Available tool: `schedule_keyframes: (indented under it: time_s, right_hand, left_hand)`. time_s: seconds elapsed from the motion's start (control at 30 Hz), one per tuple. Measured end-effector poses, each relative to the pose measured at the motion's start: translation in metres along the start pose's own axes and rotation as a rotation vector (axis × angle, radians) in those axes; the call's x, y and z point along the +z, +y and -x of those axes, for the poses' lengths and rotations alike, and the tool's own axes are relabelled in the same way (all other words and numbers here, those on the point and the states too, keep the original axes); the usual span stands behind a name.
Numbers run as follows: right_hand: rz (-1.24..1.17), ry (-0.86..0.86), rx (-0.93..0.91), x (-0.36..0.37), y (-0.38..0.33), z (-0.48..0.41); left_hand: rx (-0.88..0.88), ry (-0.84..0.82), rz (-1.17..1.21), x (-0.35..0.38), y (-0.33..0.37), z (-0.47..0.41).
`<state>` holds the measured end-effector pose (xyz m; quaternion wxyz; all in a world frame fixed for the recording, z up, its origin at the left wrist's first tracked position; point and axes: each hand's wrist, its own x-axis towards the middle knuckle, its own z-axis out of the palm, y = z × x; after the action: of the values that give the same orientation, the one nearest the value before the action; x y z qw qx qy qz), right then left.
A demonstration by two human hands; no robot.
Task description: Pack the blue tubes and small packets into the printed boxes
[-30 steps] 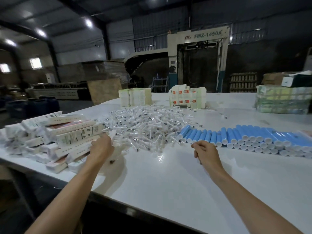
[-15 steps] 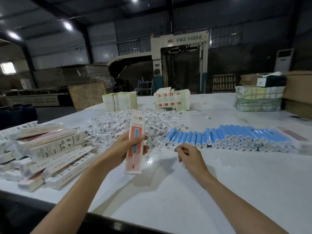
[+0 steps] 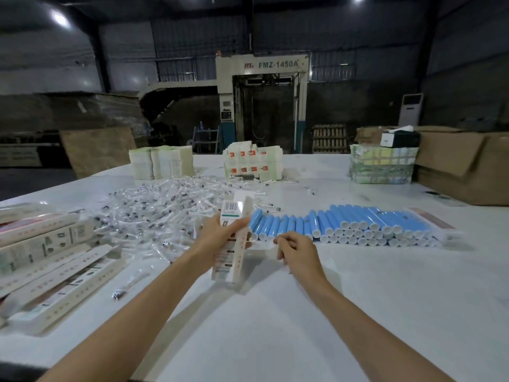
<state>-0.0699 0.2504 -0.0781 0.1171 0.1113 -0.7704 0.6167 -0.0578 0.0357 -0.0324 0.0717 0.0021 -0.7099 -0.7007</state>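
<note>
**Item in hand:** one printed box [image 3: 230,260], long and narrow, tilted above the tabletop [image 3: 275,312]. Your left hand [image 3: 213,235] is wrapped round its middle. Whether the top flap is open cannot be told.

**Right hand** [image 3: 298,252]: fingers curled, knuckles up, just beside the near end of the tubes. Whether it pinches anything cannot be told.

**Stock:** blue tubes [image 3: 344,224], stacked in a row to your right. Small packets [image 3: 165,213], a loose heap beyond the box. More printed boxes [image 3: 55,257], piled at your left.

**Handling, as judged:**
- Shift your grip lower so the mouth is free, and pop the flap with your thumb.
- Take an end tube, so the row does not roll.
- Slide it in cap-first along the box's length.
- Add one packet only; the heap tangles.
</note>
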Motion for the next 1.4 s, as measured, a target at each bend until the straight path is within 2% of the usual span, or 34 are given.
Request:
schedule_keyframes:
  time_s: [0.07, 0.13, 0.17, 0.23, 0.3, 0.43, 0.57, 0.77, 0.97, 1.1, 1.2, 1.4]
  right_hand:
    - [0.095, 0.082, 0.013, -0.01, -0.001, -0.018]
    - [0.311, 0.149, 0.018, -0.022, -0.003, -0.043]
    - [0.439, 0.17, 0.009, -0.027, -0.004, -0.056]
    - [0.692, 0.156, -0.019, -0.033, -0.004, -0.082]
    - [0.923, 0.115, -0.03, -0.033, -0.002, -0.106]
    - [1.258, -0.005, 0.004, -0.024, 0.009, -0.132]
    - [1.516, -0.02, 0.052, -0.012, 0.019, -0.136]
    - [1.536, -0.03, 0.105, -0.013, 0.014, -0.136]
    - [1.378, -0.136, 0.24, -0.017, -0.001, -0.134]
    - [1.354, -0.08, 0.242, -0.013, -0.001, -0.127]
    - [1.359, -0.112, 0.205, -0.01, -0.001, -0.125]
    - [1.259, -0.228, 0.312, -0.016, -0.009, -0.115]
  left_hand:
    - [0.061, 0.016, 0.011, 0.001, -0.01, -0.001]
    - [0.058, 0.035, 0.006, 0.002, -0.018, -0.002]
    - [0.012, 0.022, 0.063, 0.002, -0.02, -0.004]
    - [-0.127, -0.053, 0.319, 0.002, -0.02, -0.006]
    - [-0.175, -0.107, 0.502, 0.001, -0.018, -0.005]
    - [-0.122, -0.118, 0.483, 0.006, -0.024, -0.004]
    - [-0.074, -0.101, 0.403, 0.006, -0.024, -0.003]
    - [0.032, -0.144, 0.237, 0.007, -0.026, 0.002]
    - [0.079, -0.172, 0.244, 0.005, -0.017, 0.008]
    - [0.096, -0.176, 0.218, 0.005, -0.017, 0.011]
    - [0.116, -0.184, 0.213, 0.003, -0.016, 0.01]
    - [0.134, -0.196, 0.222, 0.001, -0.016, 0.008]
